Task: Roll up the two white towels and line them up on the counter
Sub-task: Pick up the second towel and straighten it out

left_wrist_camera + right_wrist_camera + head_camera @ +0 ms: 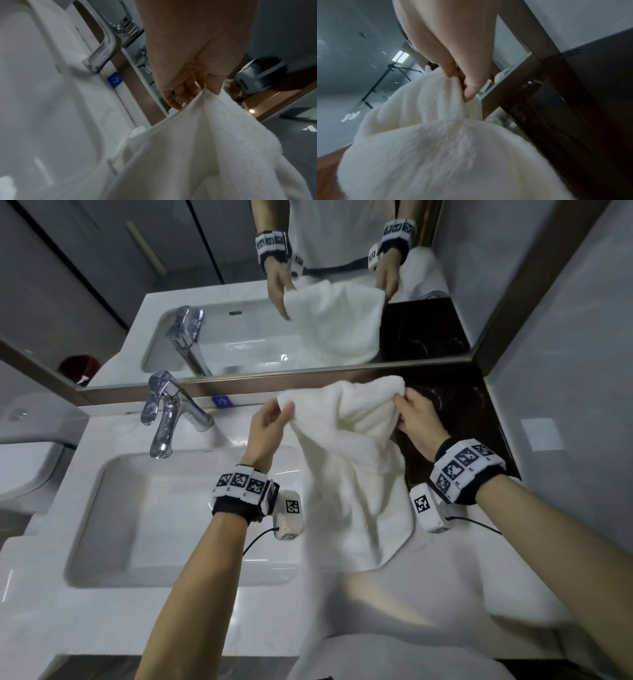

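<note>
One white towel (356, 474) hangs unrolled above the counter (411, 587), just right of the sink, its lower end bunched on the countertop. My left hand (270, 422) pinches its top left corner. My right hand (418, 416) grips the top right edge with curled fingers. In the left wrist view, my left hand (197, 86) pinches the towel (205, 148) at its hem. The right wrist view shows my right hand (462, 81) with the towel (436, 148) gathered in it. A second white towel (513, 594) lies blurred at the counter's front right.
A white sink (102, 474) fills the counter's left half, with a chrome faucet (164, 419) at its back. A mirror (308, 302) runs along the wall behind. A dark tray (479, 422) with glasses sits in the back right corner. A toilet (20, 474) stands at far left.
</note>
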`<state>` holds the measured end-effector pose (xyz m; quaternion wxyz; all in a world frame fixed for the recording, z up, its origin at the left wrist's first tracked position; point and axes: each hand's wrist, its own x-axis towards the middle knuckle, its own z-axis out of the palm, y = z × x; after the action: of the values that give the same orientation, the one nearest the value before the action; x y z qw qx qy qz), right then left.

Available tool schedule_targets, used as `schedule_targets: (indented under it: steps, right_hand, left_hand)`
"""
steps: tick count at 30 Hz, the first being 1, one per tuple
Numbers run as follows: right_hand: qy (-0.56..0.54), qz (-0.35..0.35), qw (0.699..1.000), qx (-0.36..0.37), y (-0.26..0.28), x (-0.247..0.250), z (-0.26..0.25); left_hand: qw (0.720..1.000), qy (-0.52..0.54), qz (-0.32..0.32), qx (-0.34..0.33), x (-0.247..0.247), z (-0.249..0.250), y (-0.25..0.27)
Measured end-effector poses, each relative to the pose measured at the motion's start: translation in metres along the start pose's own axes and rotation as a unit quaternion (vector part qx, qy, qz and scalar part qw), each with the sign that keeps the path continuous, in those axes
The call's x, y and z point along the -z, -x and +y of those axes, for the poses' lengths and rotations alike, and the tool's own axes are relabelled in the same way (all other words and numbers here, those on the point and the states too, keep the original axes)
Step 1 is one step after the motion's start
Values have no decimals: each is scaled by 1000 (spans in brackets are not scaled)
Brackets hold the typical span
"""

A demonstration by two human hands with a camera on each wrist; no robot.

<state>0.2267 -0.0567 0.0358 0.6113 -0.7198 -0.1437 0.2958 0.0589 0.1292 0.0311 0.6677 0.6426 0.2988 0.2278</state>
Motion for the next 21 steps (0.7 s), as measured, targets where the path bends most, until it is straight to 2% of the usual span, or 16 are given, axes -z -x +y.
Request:
schedule_targets:
  steps: [6,10,14,17,19,21]
  right_hand:
    - [-26,-23,994,101,18,8,-53]
    - [-9,-84,992,90,30,11,-77]
    - [153,12,982,114,32,10,-73]
    - [191,39,974,117,33,16,-66]
    - [192,12,975,109,34,20,-66]
    - [170,-45,980,88,36,20,-66]
  left_hand:
    - [995,17,-83,-58,-2,59,16]
    - [990,21,-133,-45,-3,74,27]
    - [991,36,-131,-2,-5,73,32]
    - [989,15,-146,0,-3,71,37]
    - [987,-4,-159,-12,-1,69,40]
    - [985,-13,-172,-13,-1,67,42]
